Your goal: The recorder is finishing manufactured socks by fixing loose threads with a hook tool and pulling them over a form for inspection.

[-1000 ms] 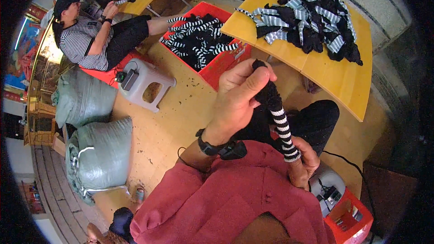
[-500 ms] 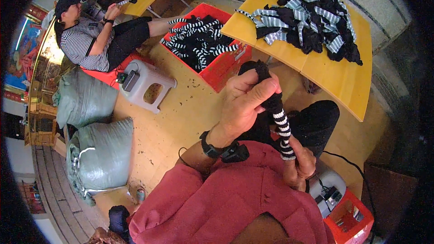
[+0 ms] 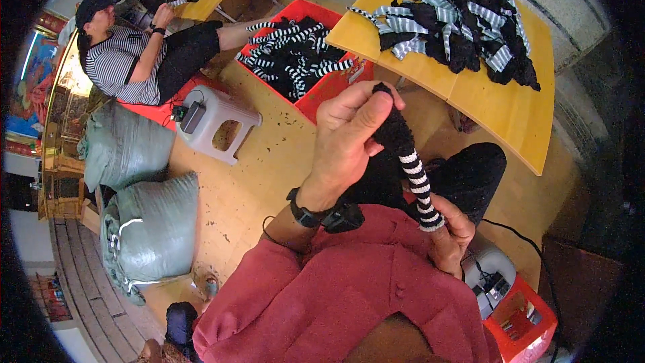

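Note:
I hold a black sock with white stripes [image 3: 411, 161] stretched between both hands. My left hand [image 3: 346, 134] pinches its black toe end up high, thumb across the top. My right hand [image 3: 449, 232] grips the striped cuff end low against my lap. A black watch [image 3: 306, 215] sits on my left wrist. My red sleeves fill the lower middle of the view.
A yellow table [image 3: 510, 114] at upper right carries a heap of striped socks [image 3: 463, 20]. A red crate [image 3: 322, 87] of socks stands beyond my hand. Another person [image 3: 127, 60] sits at upper left by a white stool [image 3: 215, 124]. Green sacks [image 3: 144, 228] lie left.
My left hand has shifted slightly along the sock's toe end, the thumb now lying over the top. The right hand keeps its grip on the cuff.

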Tool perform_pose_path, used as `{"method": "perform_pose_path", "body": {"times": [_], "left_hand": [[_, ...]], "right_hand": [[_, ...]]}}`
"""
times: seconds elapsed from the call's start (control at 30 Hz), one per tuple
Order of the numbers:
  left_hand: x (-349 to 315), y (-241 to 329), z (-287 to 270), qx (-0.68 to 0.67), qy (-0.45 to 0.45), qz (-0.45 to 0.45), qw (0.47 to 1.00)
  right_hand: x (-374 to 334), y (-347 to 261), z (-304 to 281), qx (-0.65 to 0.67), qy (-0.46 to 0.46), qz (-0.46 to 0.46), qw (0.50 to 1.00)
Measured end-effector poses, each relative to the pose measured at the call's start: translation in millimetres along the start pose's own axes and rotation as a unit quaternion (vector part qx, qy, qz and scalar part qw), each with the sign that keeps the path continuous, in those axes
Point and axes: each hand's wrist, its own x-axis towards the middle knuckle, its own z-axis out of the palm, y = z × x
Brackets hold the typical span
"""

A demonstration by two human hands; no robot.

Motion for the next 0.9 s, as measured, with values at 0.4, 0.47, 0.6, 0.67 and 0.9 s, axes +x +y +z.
{"method": "perform_pose_path", "body": {"times": [0.4,0.47,0.6,0.67,0.9], "left_hand": [[-4.0,2.5,4.6,0.065,-0.046,-0.067,0.995],[-2.9,11.6,-3.6,0.062,-0.068,-0.074,0.993],[-5.1,19.2,-17.6,0.149,-0.066,-0.066,0.985],[-6.8,19.5,-22.1,0.155,-0.075,-0.058,0.983],[-16.4,-27.1,-5.7,-0.053,-0.081,-0.089,0.991]], "right_hand": [[3.4,-2.0,-6.9,0.117,0.027,0.089,0.989],[5.2,1.1,-13.4,0.103,0.019,0.070,0.992],[2.6,8.5,-22.4,0.078,0.034,0.053,0.995],[5.4,8.1,-19.5,0.081,0.031,0.030,0.996],[6.8,13.2,-7.1,0.083,0.063,0.025,0.994]]}}
